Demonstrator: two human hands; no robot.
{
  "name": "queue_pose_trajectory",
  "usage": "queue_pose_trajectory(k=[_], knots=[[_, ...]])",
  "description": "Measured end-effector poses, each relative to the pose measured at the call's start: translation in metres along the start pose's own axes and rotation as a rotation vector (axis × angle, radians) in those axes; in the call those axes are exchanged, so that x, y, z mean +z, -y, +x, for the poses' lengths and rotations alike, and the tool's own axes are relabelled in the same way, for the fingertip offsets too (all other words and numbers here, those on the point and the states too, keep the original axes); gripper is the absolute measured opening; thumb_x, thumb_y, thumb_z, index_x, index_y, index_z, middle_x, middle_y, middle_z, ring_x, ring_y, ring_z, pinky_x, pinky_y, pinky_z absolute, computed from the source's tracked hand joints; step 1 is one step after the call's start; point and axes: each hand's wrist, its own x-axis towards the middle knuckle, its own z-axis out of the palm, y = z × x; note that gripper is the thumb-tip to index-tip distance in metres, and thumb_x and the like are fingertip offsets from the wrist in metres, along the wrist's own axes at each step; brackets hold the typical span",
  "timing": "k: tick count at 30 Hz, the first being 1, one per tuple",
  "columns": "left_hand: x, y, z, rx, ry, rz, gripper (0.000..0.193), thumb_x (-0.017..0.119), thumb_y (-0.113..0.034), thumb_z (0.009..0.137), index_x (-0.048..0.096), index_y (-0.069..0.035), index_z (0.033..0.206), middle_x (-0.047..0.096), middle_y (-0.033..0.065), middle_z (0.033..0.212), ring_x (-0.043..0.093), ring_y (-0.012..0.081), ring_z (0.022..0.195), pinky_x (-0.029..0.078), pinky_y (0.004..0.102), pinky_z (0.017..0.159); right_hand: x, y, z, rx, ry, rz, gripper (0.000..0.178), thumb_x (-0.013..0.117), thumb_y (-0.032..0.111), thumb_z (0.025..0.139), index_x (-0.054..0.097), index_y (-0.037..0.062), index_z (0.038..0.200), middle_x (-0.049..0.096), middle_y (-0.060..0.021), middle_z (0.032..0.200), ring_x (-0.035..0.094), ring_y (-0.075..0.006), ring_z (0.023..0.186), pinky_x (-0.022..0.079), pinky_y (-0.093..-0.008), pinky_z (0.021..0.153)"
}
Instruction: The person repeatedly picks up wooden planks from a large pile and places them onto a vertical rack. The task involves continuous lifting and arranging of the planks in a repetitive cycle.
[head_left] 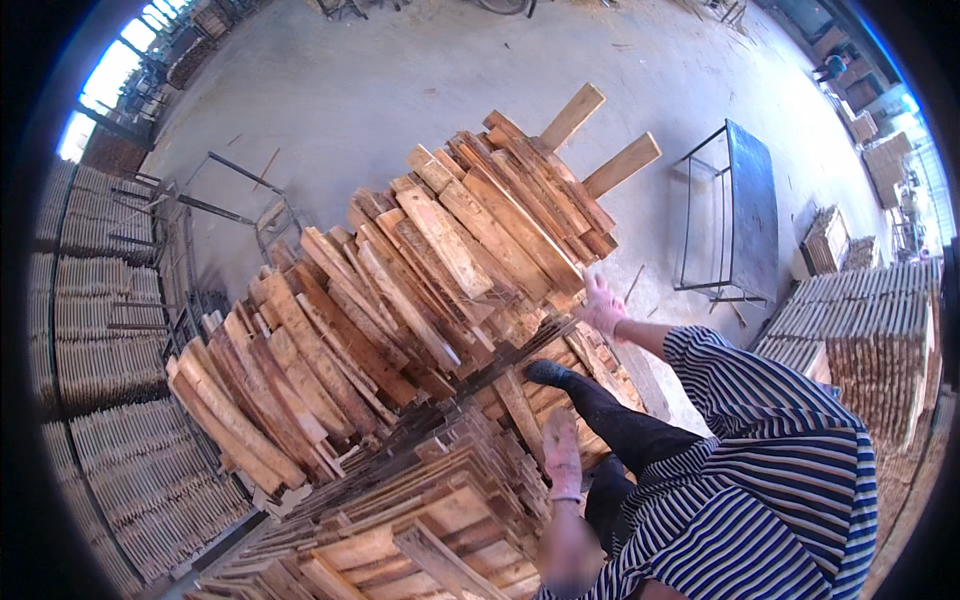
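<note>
A broad stack of rough wooden planks point(440, 240) stretches across the middle, its layers leaning unevenly. My right hand point(603, 306) is at the near right end of this stack, fingers apart, beside the end of a long plank point(525, 235). Whether it touches that plank I cannot tell. Lower down, my left hand point(562, 452) hangs with its fingers stretched out and nothing visible in it. It is next to a slatted wooden pallet point(516, 408) under my feet and a pile of wooden pallets point(440, 530).
A dark-topped metal table point(752, 210) stands to the right. On the left are a metal frame point(225, 200) and tall stacks of thin slats point(150, 480). More stacked slats point(860, 330) rise at the right. Two boards point(622, 165) jut out from the plank stack's far end.
</note>
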Motion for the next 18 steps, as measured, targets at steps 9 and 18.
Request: queue_pose_trajectory(k=[9, 18], knots=[[0.045, -0.001, 0.266, -0.35, 0.09, 0.019, 0.094, 0.062, -0.066, 0.09, 0.028, -0.01, 0.158, 0.039, 0.0129, 0.156, 0.041, 0.0289, 0.139, 0.035, 0.0459, 0.111, 0.011, 0.02, 0.14, 0.188, 0.052, 0.049, 0.107, 0.078, 0.06, 0.075, 0.029, 0.0031, 0.152, 0.04, -0.0317, 0.149, 0.046, -0.0461, 0.135, 0.042, -0.0498, 0.109], [0.013, 0.08, 0.418, -0.294, 0.075, -0.17, 0.1, 0.057, -0.08, 0.081, 0.035, -0.016, 0.154, 0.039, 0.0101, 0.154, 0.04, 0.0273, 0.139, 0.029, 0.0494, 0.116, 0.05, 0.053, 0.116, 0.274, -0.104, 0.164, 0.1, 0.074, 0.041, 0.085, 0.018, -0.0022, 0.155, 0.045, -0.0324, 0.144, 0.053, -0.0446, 0.129, 0.047, -0.0491, 0.104]])
